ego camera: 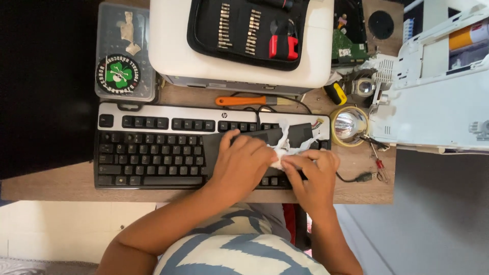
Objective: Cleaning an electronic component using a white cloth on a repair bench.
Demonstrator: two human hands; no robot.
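Over keyboard (153, 153) | both grips closed on white wipe (281, 153) | left hand (242, 160), right hand (313, 175)

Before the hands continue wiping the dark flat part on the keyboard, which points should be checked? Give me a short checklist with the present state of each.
1. Left hand rests on the dark flat rectangular part: ok.
2. Right hand pinches the crumpled white tissue: ok.
3. Part lies on the black and silver keyboard, not the wooden desk: ok.
4. Orange-handled brush lies apart from both hands: ok.
5. Small red-handled screwdriver sits near the desk edge: not ok.
6. Part's surface clean: cannot tell.
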